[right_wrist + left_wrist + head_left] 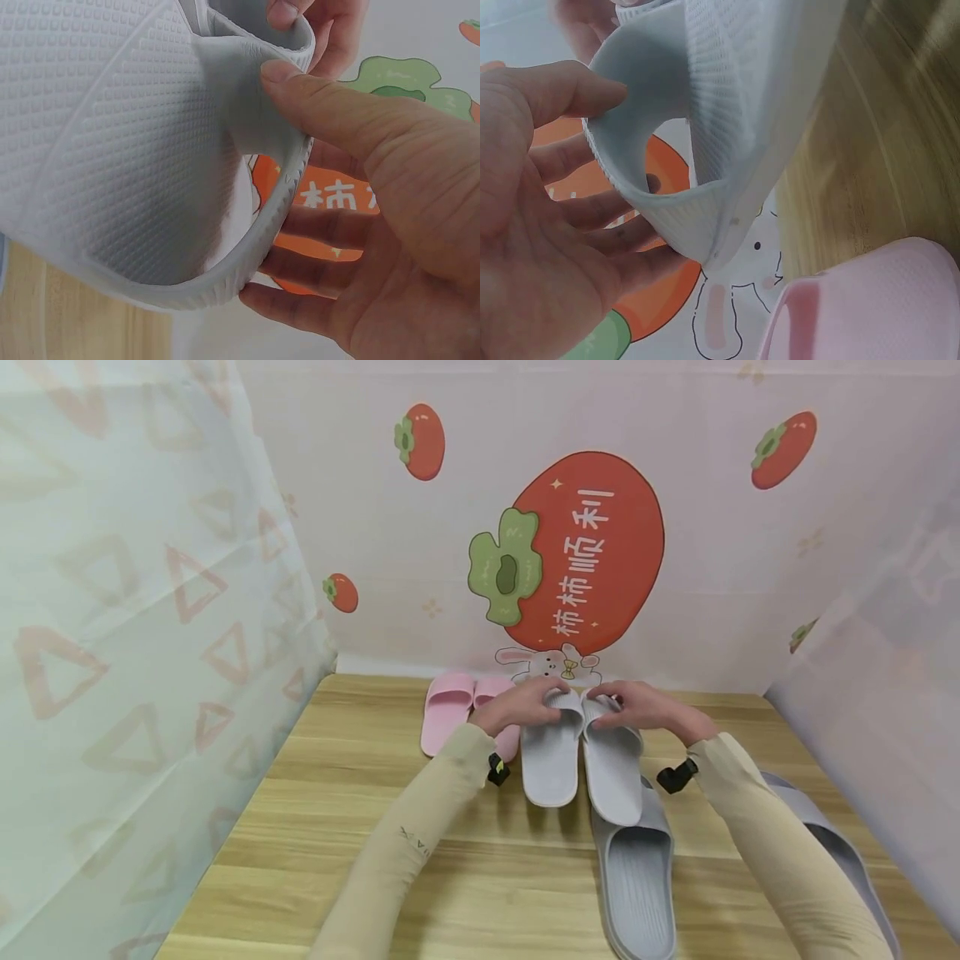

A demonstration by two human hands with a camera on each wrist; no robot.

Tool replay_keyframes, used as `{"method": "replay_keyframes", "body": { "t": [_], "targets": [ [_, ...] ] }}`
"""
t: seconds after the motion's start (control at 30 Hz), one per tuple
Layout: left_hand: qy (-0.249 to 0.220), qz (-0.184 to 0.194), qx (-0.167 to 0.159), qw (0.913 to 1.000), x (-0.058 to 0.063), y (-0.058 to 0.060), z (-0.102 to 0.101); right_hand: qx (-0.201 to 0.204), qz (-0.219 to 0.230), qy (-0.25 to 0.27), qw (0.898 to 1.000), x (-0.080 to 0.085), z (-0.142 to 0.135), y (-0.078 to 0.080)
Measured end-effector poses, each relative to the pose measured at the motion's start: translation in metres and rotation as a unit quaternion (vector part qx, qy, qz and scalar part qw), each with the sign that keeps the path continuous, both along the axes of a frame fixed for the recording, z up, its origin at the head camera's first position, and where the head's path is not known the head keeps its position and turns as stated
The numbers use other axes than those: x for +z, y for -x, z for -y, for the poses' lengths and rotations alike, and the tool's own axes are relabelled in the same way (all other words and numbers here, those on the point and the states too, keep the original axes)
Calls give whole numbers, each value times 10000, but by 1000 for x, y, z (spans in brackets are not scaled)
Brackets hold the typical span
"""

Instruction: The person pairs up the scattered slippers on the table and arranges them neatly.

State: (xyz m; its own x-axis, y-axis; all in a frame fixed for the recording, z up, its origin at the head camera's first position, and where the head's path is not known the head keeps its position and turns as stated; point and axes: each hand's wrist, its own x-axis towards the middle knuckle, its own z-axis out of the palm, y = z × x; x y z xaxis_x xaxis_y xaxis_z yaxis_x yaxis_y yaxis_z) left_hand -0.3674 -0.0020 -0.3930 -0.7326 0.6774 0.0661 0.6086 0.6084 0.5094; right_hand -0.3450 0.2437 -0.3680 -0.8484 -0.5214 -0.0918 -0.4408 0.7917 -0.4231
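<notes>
My left hand (522,703) pinches the strap of a light grey slipper (550,770), thumb inside the opening and fingers outside. By its strap, the matching light grey slipper (615,781) is held in my right hand (643,706). The pair is side by side, heels toward me. In the left wrist view the slipper (727,97) appears raised off the wood. The right wrist view shows the right thumb pressing into the textured slipper's (135,150) strap. Beneath the right slipper's heel lies a larger grey slipper (641,885), its front partly hidden.
Pink slippers (444,727) stand left of the grey pair, one partly behind my left hand. Another large grey slipper (832,835) lies at the right, partly covered by my right sleeve. The wooden tabletop (315,827) meets a printed backdrop (375,627) behind and cloth at both sides.
</notes>
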Motion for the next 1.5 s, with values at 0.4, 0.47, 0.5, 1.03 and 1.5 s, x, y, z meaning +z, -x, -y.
{"method": "replay_keyframes", "body": {
  "t": [0.4, 0.47, 0.5, 1.03, 1.5],
  "targets": [
    [317, -56, -39, 9995, -4, 21, -3, -12, -39, 16, 10000, -12, -3, 18],
    [329, -58, -56, 9994, -4, 24, -4, -12, -33, 73, 10000, -12, -3, 20],
    [349, -60, -48, 9994, -3, 25, -4, -1, -37, 84, 10000, -13, -2, 21],
    [104, 377, 30, 9992, -6, 44, -9, -234, 28, 170, 9996, -18, -5, 40],
    [141, 289, 169, 9993, -11, 55, -8, -356, -78, 242, 9990, -23, 3, 49]
  ]
}}
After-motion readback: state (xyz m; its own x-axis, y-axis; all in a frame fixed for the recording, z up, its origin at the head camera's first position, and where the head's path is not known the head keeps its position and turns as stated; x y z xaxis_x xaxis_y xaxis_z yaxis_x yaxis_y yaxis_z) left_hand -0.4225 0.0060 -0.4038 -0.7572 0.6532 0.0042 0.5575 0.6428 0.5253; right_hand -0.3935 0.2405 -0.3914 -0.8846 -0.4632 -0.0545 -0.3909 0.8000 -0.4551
